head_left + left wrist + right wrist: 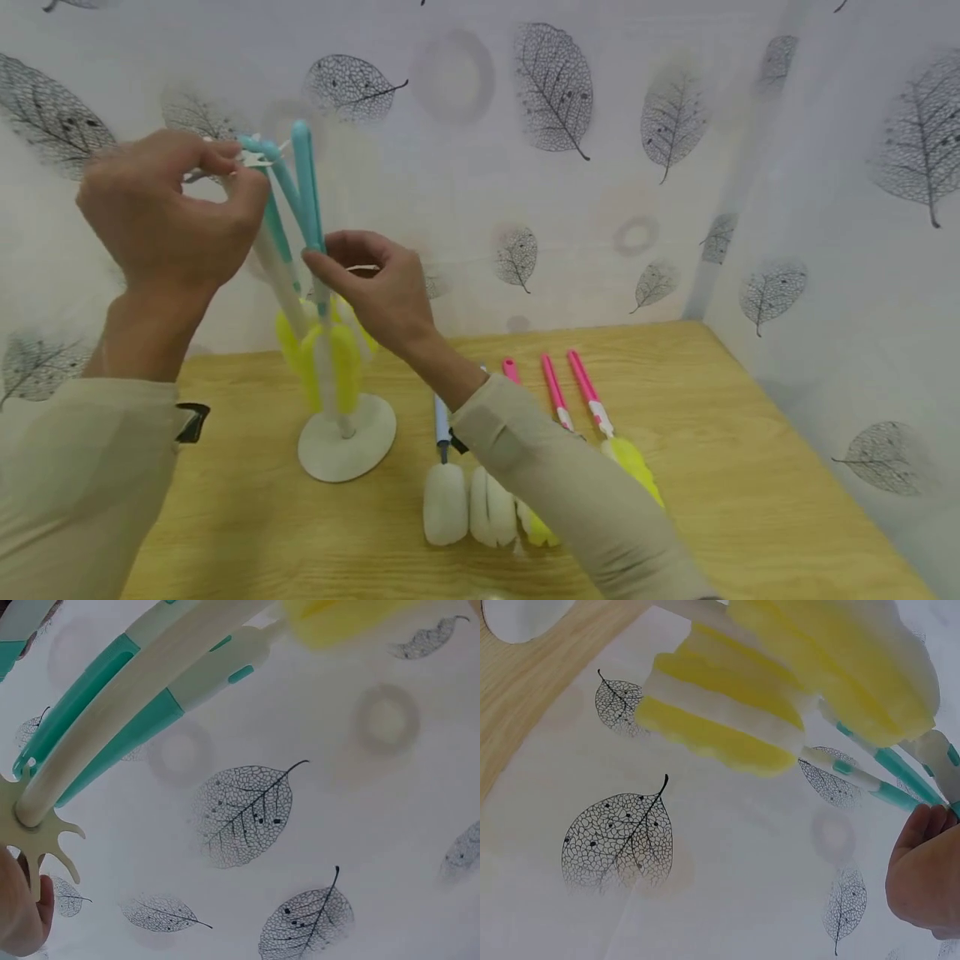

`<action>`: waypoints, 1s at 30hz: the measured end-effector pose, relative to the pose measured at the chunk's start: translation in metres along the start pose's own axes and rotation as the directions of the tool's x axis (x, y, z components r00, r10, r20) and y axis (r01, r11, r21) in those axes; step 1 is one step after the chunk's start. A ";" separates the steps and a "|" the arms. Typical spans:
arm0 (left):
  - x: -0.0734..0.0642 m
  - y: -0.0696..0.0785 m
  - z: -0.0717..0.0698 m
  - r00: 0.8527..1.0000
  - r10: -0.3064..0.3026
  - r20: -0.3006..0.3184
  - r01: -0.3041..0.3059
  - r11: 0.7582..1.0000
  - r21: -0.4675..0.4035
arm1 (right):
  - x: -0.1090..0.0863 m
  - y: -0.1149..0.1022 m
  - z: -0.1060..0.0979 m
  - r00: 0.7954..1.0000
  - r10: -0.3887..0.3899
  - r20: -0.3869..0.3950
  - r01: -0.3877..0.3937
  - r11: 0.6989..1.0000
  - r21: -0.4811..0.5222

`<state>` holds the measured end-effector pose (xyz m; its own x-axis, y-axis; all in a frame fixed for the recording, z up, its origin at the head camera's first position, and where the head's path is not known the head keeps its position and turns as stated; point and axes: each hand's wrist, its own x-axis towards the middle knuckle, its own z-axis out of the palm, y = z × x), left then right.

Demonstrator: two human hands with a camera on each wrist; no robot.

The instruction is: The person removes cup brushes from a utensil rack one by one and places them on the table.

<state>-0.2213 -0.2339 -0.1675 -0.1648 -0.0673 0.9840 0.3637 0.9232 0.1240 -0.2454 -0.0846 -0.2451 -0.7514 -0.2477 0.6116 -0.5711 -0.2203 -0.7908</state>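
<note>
A white stand [315, 454] has a round base, a pole and a pronged hook top [34, 836]. My left hand [161, 208] pinches the hook top between thumb and forefinger, and the pole leans up toward that hand. Teal-and-white handled sponge brushes hang around the pole, their yellow-and-white sponge heads [832, 660] downward. With thumb and fingers, my right hand [390, 287] pinches the handle of one sponge brush [306, 183] just right of the pole; its teal end rises near the prongs. The sponge heads overlap and partly hide the pole.
On the wooden table [720, 467] lie a blue-handled brush [446, 504] with a white sponge head, another white sponge head [492, 508], and several pink-handled brushes [585, 383], some with yellow heads. My right forearm partly covers them. Leaf-patterned cloth [465, 167] stands behind the table.
</note>
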 end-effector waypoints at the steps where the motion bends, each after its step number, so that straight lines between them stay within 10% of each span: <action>1: 0.000 0.001 0.000 1.000 0.003 0.012 -0.003 1.000 0.027 | -0.001 -0.002 -0.004 1.000 -0.013 -0.003 0.013 1.000 0.009; 15: 0.004 0.021 0.003 0.987 0.017 0.159 -0.056 0.967 0.248 | -0.009 -0.029 -0.096 0.987 -0.065 -0.149 0.064 0.998 -0.013; 30: 0.000 0.016 0.012 0.993 -0.009 0.121 -0.023 0.964 0.264 | -0.054 -0.024 -0.249 0.902 -0.037 -0.429 -0.062 0.975 -0.214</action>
<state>-0.2267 -0.2144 -0.1674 -0.2782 -0.0292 0.9601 0.1127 0.9916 0.0628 -0.2736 0.1686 -0.2646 -0.7988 0.1896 0.5710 -0.5812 0.0023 -0.8138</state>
